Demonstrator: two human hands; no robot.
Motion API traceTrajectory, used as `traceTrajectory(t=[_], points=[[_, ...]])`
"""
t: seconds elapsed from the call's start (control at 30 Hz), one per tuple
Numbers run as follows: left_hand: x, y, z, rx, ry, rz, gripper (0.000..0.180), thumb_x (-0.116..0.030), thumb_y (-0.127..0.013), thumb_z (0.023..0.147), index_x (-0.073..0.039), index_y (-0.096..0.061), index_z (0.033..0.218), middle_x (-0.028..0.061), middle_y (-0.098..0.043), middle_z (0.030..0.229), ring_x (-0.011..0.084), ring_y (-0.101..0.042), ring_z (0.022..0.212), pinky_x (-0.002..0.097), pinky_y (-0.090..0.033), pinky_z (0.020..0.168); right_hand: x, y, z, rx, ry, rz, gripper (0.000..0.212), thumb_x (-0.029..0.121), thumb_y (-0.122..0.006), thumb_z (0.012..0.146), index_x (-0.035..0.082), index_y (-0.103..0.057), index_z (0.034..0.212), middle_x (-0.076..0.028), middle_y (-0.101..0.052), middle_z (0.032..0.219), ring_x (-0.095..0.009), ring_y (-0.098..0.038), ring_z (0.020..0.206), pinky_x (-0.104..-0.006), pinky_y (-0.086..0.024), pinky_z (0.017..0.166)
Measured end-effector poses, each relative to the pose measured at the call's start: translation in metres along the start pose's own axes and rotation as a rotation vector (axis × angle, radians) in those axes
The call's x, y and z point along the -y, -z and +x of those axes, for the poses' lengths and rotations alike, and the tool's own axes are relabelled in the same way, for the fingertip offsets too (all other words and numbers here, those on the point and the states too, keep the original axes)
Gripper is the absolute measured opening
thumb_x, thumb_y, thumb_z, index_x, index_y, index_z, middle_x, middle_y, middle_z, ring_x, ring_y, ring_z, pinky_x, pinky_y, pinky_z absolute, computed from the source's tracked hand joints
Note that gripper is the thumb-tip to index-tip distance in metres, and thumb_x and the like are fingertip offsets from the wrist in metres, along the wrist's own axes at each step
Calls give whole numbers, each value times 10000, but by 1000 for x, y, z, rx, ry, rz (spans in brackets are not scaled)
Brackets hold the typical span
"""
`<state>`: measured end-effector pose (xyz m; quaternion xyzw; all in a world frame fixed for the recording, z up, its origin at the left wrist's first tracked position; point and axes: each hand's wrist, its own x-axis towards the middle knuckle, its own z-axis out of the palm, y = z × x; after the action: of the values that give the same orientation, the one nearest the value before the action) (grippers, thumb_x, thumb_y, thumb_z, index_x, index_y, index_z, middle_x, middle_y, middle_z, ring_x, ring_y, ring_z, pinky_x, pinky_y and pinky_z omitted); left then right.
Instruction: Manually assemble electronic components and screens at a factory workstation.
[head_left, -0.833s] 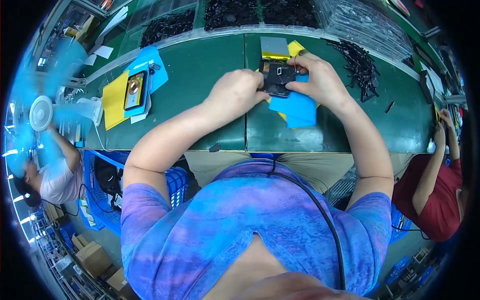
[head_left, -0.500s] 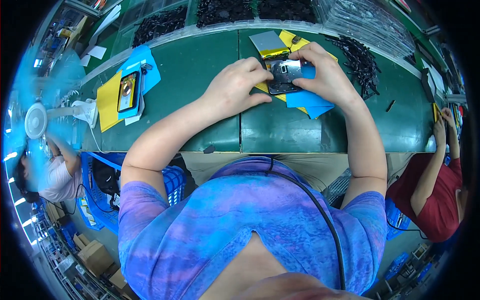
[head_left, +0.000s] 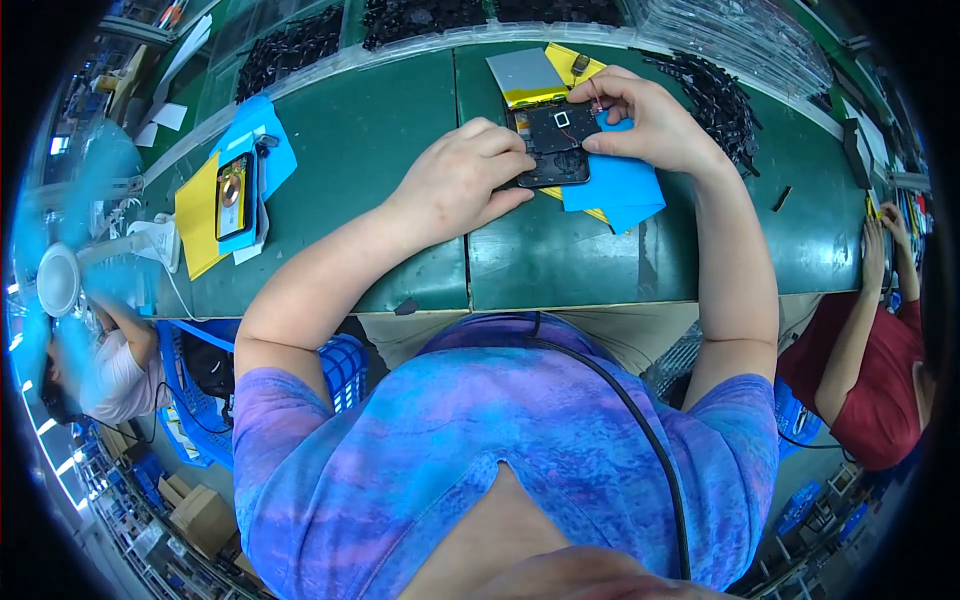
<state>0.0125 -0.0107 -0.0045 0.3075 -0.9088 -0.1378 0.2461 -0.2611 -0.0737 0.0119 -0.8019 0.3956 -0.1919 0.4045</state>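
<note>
A black phone-like housing (head_left: 562,174) lies open on a blue sheet (head_left: 622,192) and a yellow sheet, right of the table seam. Over its upper part sits a black plate (head_left: 546,131) with a white square outline and a thin red wire. My left hand (head_left: 458,172) steadies the housing's left edge with curled fingers; its thumb points along the near side. My right hand (head_left: 648,122) grips the plate's right edge between thumb and forefinger, and a red wire shows by the fingers. A silver battery (head_left: 524,72) with yellow tape lies just beyond the housing.
Another open device (head_left: 236,195) rests on yellow and blue sheets at the left, beside a white fan (head_left: 62,278). A pile of black parts (head_left: 715,105) lies at the right, with a small black piece (head_left: 783,199) nearer. Clear trays (head_left: 735,45) stand behind. Co-workers sit on both sides.
The black plate has changed tilt: it shone before and now looks dark and flat. More of the red wire shows. My left hand still stays at the housing's left edge.
</note>
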Motion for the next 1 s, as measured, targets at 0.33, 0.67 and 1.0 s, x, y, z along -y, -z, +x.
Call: traceTrajectory(t=[0.33, 0.67, 1.0], points=[[0, 1, 0, 6, 171, -123, 433, -161, -845, 725, -41, -611, 1069, 105, -636, 1048, 316, -615, 1024, 414, -532, 869, 11, -4, -5, -8, 74, -23, 506, 83, -808, 679, 57, -670, 1165, -23, -547, 1099, -146, -534, 995, -286, -450, 916], [1, -8, -4, -115, 222, -205, 614, -143, -895, 681, -43, -506, 1146, 124, -587, 1178, 260, -639, 996, 350, -545, 878, 20, -11, -9, -52, 74, -82, 501, 27, -831, 638, 45, -678, 1115, -48, -558, 1073, -190, -585, 1026, -310, -472, 969], [2, -10, -2, -105, 299, -221, 669, -141, -912, 655, -53, -548, 1209, 94, -627, 1099, 207, -666, 995, 331, -547, 906, 22, -18, -9, -55, 42, -115, 430, 89, -836, 654, 66, -697, 1060, -77, -598, 1066, -241, -618, 1011, -329, -507, 928]])
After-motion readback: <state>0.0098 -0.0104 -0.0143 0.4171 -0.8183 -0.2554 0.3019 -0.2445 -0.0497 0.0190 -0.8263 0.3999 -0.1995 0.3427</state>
